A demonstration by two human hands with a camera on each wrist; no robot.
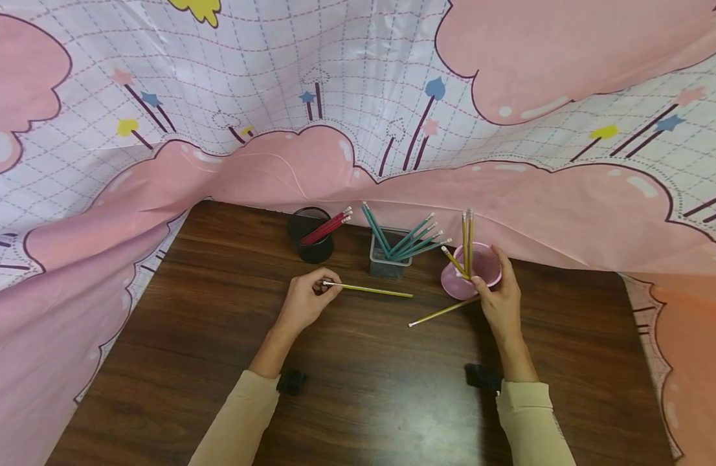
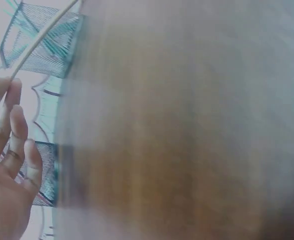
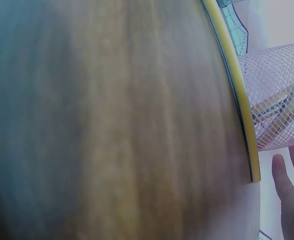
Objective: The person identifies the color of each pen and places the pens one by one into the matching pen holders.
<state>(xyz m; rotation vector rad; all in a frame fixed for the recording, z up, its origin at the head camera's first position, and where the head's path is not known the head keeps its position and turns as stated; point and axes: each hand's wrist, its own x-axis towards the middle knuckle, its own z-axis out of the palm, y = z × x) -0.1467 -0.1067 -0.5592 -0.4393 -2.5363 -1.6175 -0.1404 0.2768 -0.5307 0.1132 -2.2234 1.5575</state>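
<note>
Between thumb and fingertips my left hand [image 1: 305, 298] pinches a yellow pencil [image 1: 369, 289] near its white eraser end; its other end points right, in front of the grey holder. The left wrist view also shows this hand [image 2: 7, 175] and the slanting pencil [image 2: 39, 37]. My right hand [image 1: 502, 301] grips the right side of a pink mesh pencil cup [image 1: 451, 285], thumb at the front of the rim. Several yellow pencils [image 1: 467, 239] stand in that cup. Another yellow pencil [image 1: 439, 315] lies on the table before it, also seen as a long pencil [image 3: 239, 90] in the right wrist view.
A black mesh cup [image 1: 317, 252] with red pencils [image 1: 329, 226] stands at the back left. Right of it is a grey square mesh holder [image 1: 387, 266] with several teal pencils [image 1: 413, 236]. A cloud-patterned cloth [image 1: 335, 168] hangs behind the dark wooden table [image 1: 364, 388].
</note>
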